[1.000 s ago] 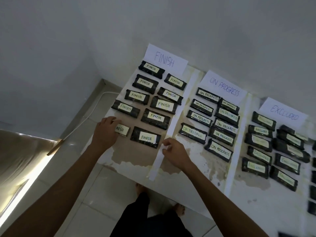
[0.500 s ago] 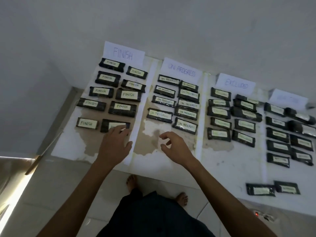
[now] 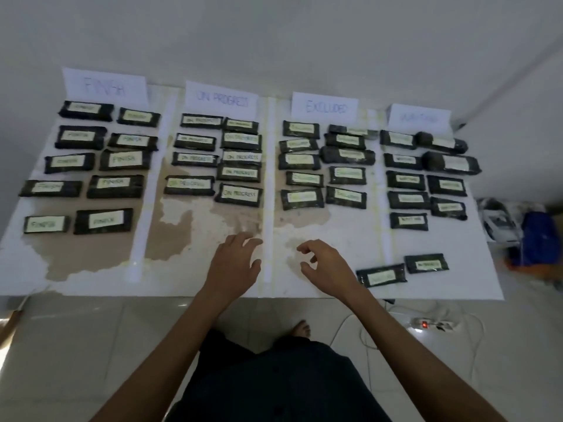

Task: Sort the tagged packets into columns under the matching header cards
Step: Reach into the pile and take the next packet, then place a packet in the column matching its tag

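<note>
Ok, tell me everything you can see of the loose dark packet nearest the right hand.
The dark rectangular plastic-looking packet lies flat on the white table near the front edge, below the sorted rows, right end tilted away. Its pale tag is too blurred to read. Its left end is beside the wrist of the right hand; contact unclear. Another loose dark packet lies at its far right corner.

Both bare arms are reaching forward side by side. The left grip (image 3: 236, 263) is hovering palm down with fingers loosely spread, and the right grip (image 3: 327, 266) is hanging just beside it, fingers half curled and empty.
</note>
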Tool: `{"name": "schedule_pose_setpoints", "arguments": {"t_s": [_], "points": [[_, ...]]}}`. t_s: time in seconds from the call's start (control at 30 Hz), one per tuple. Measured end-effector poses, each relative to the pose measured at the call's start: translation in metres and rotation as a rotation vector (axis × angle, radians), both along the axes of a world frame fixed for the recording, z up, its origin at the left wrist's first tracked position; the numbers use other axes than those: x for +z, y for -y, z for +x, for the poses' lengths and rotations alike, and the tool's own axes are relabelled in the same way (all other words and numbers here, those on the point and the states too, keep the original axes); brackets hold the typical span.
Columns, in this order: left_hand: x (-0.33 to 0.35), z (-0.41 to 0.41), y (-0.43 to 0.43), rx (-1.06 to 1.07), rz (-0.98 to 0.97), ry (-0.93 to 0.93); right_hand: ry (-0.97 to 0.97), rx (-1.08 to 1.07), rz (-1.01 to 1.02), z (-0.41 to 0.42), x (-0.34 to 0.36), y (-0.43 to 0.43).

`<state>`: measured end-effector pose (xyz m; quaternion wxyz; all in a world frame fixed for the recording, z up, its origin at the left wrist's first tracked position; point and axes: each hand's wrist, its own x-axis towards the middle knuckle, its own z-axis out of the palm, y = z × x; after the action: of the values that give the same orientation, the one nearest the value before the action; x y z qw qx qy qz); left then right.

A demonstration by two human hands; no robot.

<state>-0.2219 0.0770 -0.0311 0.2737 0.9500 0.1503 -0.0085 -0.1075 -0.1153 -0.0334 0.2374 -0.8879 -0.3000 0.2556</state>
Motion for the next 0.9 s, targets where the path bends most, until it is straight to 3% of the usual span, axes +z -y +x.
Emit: {"name": "schedule_pose_setpoints", "arguments": {"t_s": [0.43, 0.9], "points": [[-0.051, 0.061, 0.133, -0.161, -0.046, -0.149, 0.276, 0.211, -0.385, 0.062, -0.043, 0.160], [-0.049, 0.126, 0.190, -0.221, -0.029, -0.126, 0.386, 0.170, -0.279, 0.133, -0.030, 0.219]]}}
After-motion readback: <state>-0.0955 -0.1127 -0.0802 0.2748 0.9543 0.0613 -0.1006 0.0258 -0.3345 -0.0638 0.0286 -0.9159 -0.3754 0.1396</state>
